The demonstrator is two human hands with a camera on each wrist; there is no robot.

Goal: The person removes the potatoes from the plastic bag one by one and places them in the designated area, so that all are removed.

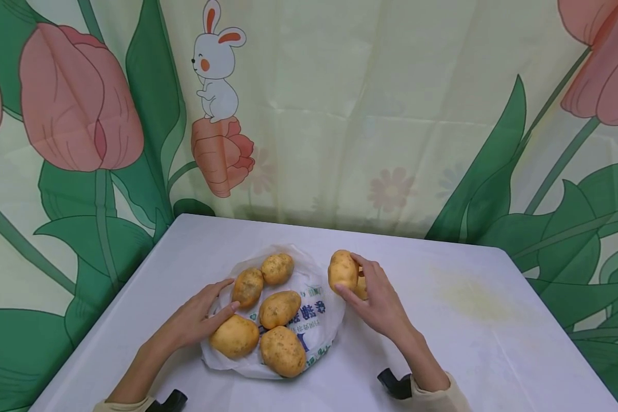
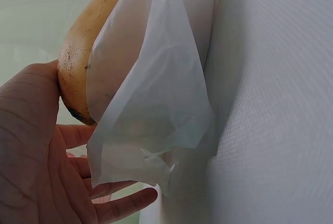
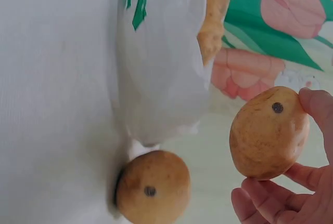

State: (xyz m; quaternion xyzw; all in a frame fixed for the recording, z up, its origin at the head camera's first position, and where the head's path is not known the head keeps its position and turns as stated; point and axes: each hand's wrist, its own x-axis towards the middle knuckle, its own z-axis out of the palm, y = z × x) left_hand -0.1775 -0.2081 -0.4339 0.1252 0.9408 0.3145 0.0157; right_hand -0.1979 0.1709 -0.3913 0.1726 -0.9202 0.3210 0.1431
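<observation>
My right hand [image 1: 381,300] pinches a potato [image 1: 342,271] between thumb and fingers, raised above the table at the right side of a white plastic bag [image 1: 325,326]. Another potato [image 3: 154,187] sits on the table beside the bag, mostly hidden behind the right hand in the head view. Several potatoes lie on the spread bag, among them a large one [image 1: 283,351] at the front. At the bag's left edge, my left hand [image 1: 198,317] has its fingers extended; in the left wrist view its thumb touches a potato [image 2: 78,63] partly covered by the bag.
A white-covered table [image 1: 417,366] carries everything, with a faint yellowish stain [image 1: 474,297] on its right part. Behind it hangs a curtain [image 1: 340,114] printed with tulips and a rabbit. Blue and green print shows on the bag.
</observation>
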